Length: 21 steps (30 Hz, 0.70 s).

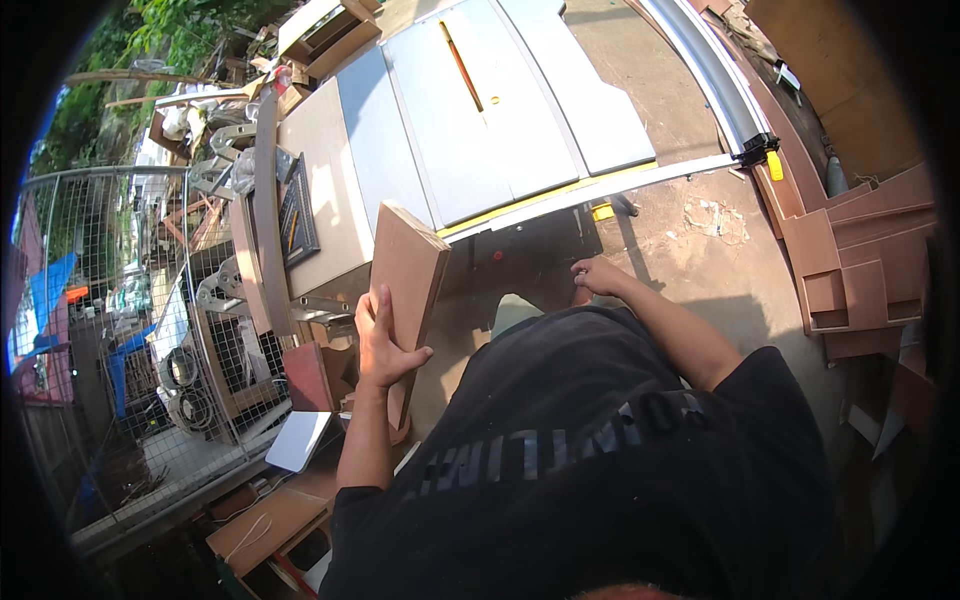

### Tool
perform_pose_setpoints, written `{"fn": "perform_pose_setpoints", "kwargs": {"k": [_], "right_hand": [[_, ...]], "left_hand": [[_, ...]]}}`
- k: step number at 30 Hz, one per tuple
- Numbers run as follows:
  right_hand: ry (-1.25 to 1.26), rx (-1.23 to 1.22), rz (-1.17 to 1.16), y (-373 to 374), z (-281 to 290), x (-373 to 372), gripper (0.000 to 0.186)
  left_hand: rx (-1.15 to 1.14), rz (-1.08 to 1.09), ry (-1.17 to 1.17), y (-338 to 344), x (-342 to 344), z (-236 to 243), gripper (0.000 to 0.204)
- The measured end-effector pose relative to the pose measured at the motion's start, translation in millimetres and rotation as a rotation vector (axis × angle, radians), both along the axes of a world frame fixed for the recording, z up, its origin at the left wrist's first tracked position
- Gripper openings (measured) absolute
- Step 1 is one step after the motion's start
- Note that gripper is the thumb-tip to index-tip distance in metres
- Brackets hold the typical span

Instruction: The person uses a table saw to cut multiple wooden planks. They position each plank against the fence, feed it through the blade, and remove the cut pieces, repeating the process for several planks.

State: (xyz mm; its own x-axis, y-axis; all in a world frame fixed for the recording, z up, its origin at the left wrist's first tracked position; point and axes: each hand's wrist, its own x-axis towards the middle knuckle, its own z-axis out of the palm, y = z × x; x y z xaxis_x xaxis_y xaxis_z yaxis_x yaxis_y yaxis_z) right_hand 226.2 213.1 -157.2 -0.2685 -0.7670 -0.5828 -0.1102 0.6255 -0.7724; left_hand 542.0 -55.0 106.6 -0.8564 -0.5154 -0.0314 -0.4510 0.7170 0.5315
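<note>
Head view: the person in a dark T-shirt (600, 430) stands at a grey metal-topped saw desk (480, 130), with a wooden board (410, 275) on their left. The board stands steeply tilted, its upper end just by the near left corner of the desk; from where I stand, I can't tell whether the two touch. The left hand (385, 345) has its grip on the board, fingers pointing up along the broad face and thumb stretched across towards the narrow edge. The right hand (598, 277) is well apart from it, in front of the person's waist, fingers curled; I can't tell whether that grip holds anything.

A long slot (462, 68) runs down the desk's sunlit top, and a yellow strip (545, 196) lines its near edge. Beside the metal top, on a pale wooden panel (325, 170), lies a black triangular square (299, 215). Farther left stands a wire-mesh fence (130, 320) with clutter behind it. Over on the right, a silver metal rail (705, 70) lies near brown wooden offcuts (862, 270).
</note>
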Motion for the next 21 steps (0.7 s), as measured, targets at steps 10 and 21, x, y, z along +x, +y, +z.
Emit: {"fn": "perform_pose_setpoints", "kwargs": {"k": [10, 21], "right_hand": [[-1.096, -0.326, -0.105, -82, 104, 74, 0.082], [-0.993, -0.611, -0.915, -29, 206, 55, 0.059]], "left_hand": [[-0.068, 0.152, 0.089, 56, 45, -4, 0.127], [-0.229, -0.107, -0.267, 102, -88, 37, 0.107]]}}
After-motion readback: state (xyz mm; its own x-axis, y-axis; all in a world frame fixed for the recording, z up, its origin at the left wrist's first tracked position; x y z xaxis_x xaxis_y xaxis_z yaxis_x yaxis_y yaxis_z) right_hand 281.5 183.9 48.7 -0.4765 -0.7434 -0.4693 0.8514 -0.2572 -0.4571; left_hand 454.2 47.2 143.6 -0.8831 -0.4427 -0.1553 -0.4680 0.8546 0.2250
